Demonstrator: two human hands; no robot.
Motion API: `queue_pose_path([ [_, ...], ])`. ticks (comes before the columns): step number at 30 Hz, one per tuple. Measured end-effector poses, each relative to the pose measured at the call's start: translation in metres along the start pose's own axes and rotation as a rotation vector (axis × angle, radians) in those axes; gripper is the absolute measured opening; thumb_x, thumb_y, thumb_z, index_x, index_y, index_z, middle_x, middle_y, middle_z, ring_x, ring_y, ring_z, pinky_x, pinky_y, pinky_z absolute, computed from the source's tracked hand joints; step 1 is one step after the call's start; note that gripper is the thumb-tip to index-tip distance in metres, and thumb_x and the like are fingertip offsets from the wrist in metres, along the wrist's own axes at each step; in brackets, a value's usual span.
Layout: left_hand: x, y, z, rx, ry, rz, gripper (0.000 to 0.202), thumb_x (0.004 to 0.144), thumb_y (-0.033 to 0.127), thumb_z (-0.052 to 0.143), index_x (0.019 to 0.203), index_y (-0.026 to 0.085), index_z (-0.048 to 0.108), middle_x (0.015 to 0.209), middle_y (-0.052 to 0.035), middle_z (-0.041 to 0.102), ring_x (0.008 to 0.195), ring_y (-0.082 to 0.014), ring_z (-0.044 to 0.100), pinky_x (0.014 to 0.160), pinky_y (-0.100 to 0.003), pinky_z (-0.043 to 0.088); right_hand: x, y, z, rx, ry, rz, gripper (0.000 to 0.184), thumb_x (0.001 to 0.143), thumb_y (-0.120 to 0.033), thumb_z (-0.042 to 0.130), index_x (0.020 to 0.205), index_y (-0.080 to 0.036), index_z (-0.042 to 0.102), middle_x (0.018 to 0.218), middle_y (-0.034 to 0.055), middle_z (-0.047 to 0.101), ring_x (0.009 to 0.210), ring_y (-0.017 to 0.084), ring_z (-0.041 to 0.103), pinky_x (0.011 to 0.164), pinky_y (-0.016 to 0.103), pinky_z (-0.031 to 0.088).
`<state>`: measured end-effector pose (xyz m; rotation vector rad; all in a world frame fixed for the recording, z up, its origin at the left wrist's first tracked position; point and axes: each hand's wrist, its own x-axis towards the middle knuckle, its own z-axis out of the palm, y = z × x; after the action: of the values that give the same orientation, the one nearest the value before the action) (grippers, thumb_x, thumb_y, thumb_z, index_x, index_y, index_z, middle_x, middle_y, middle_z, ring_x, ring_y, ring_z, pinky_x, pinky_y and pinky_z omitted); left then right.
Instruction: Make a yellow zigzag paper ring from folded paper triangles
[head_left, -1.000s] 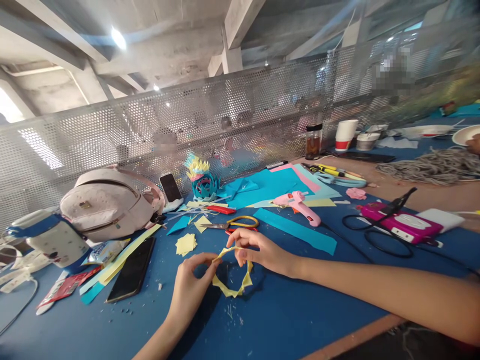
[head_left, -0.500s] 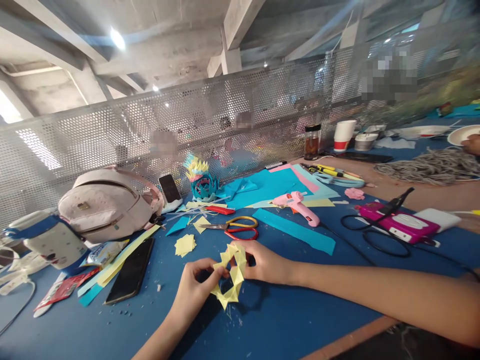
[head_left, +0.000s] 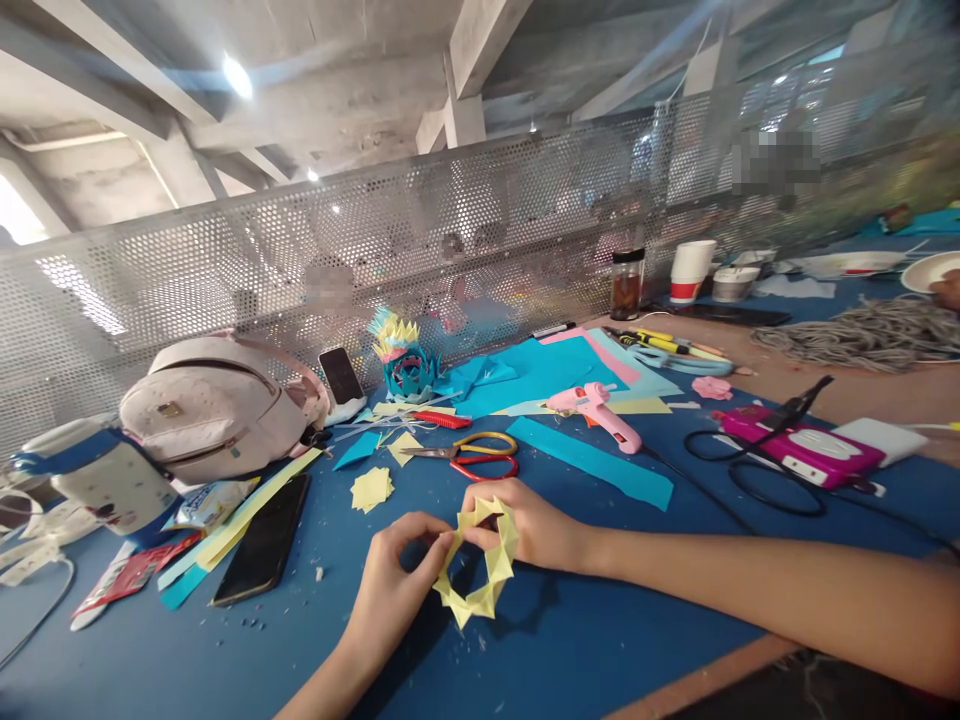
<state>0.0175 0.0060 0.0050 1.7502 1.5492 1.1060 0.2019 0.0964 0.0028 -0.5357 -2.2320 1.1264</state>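
A ring of folded yellow paper (head_left: pixel 501 562) with pointed edges is held between both hands above the blue table. My left hand (head_left: pixel 401 568) pinches its left side between thumb and fingers. My right hand (head_left: pixel 529 522) grips the upper right of the ring, with some fingers hidden behind the paper. Just beyond the hands lie scissors (head_left: pixel 480 452) with one red and one yellow handle. A small stack of yellow paper pieces (head_left: pixel 372 489) rests to the left of them. Further back stands a layered paper piece (head_left: pixel 409 368) in blue, pink and yellow.
A pink glue gun (head_left: pixel 596 408) and a blue paper strip (head_left: pixel 592 462) lie beyond my right arm. At right sits a magenta power strip (head_left: pixel 806 450) with black cables. A black phone (head_left: pixel 264 540), a cup (head_left: pixel 112 480) and a pink backpack (head_left: pixel 217 400) occupy the left.
The yellow ring has turned to face me more, so its opening looks rounder. It has shifted slightly right, with both hands still on it.
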Motion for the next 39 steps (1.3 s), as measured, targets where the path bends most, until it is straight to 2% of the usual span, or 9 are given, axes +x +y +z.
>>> queue_pose_path([
  [9,-0.001,0.002,0.001,0.02,-0.032,0.071,0.034,0.092,0.037,0.053,0.071,0.018,0.072,0.072,-0.0046,0.069,0.068,-0.0175,0.059,0.068,-0.025,0.041,-0.001,-0.008,-0.001,-0.023,-0.018,-0.01,0.025,0.085,-0.039,0.062,0.076,-0.016,0.058,0.071,0.0006,0.059,0.063,0.013,0.051,0.054,0.022,0.038],
  [16,-0.002,0.002,0.002,0.023,-0.04,0.098,0.032,0.092,0.035,0.055,0.072,0.018,0.073,0.072,-0.0045,0.07,0.069,-0.0176,0.06,0.069,-0.025,0.041,-0.001,-0.012,-0.001,-0.044,-0.043,0.006,0.022,0.083,-0.036,0.064,0.073,-0.017,0.057,0.073,0.001,0.06,0.064,0.013,0.052,0.056,0.022,0.038],
  [25,-0.001,0.005,0.0,-0.008,-0.06,0.075,0.036,0.093,0.039,0.053,0.071,0.017,0.074,0.07,-0.0047,0.069,0.066,-0.0171,0.059,0.065,-0.024,0.04,0.0,-0.013,-0.002,-0.033,-0.034,-0.004,0.03,0.086,-0.044,0.063,0.075,-0.016,0.059,0.074,0.001,0.06,0.065,0.013,0.053,0.058,0.022,0.039],
  [35,0.001,0.001,0.001,0.01,-0.048,0.067,0.036,0.093,0.038,0.054,0.07,0.018,0.072,0.07,-0.0047,0.069,0.066,-0.0169,0.059,0.065,-0.024,0.041,-0.001,-0.016,-0.006,-0.079,-0.041,-0.033,0.028,0.091,-0.04,0.055,0.077,-0.017,0.061,0.079,0.0034,0.063,0.071,0.015,0.057,0.061,0.023,0.041],
  [39,0.001,-0.003,0.0,0.027,-0.027,0.042,0.038,0.092,0.04,0.053,0.067,0.017,0.069,0.069,-0.0043,0.067,0.067,-0.0169,0.056,0.065,-0.024,0.04,0.0,-0.012,-0.008,-0.099,-0.018,-0.04,0.025,0.093,-0.04,0.055,0.088,-0.017,0.063,0.083,0.0028,0.064,0.071,0.015,0.056,0.063,0.023,0.042],
])
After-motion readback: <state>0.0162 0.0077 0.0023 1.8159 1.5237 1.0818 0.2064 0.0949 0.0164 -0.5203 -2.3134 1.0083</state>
